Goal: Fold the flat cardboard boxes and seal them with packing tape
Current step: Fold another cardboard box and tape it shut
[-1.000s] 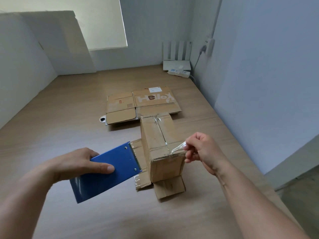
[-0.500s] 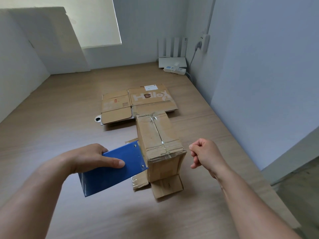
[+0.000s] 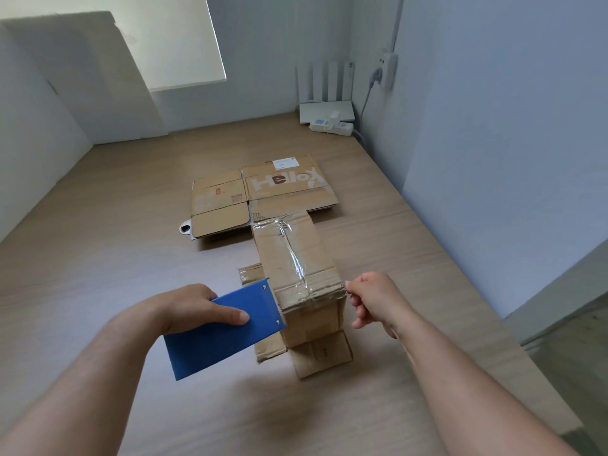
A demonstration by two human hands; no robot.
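Box: the folded box point(image 3: 279, 255) is standing on the tabletop point(image 3: 98, 258).
Left: the left hand point(image 3: 194, 307) is gripping the blue tape dispenser point(image 3: 227, 334) beside it.
Right: the right hand point(image 3: 375, 297) is pinching the tape point(image 3: 329, 295) at its right edge.
Technique: pulling taut before pressing down seems best.

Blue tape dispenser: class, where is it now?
Head view: the blue tape dispenser is left of centre, held by the left hand, its edge against the folded box.
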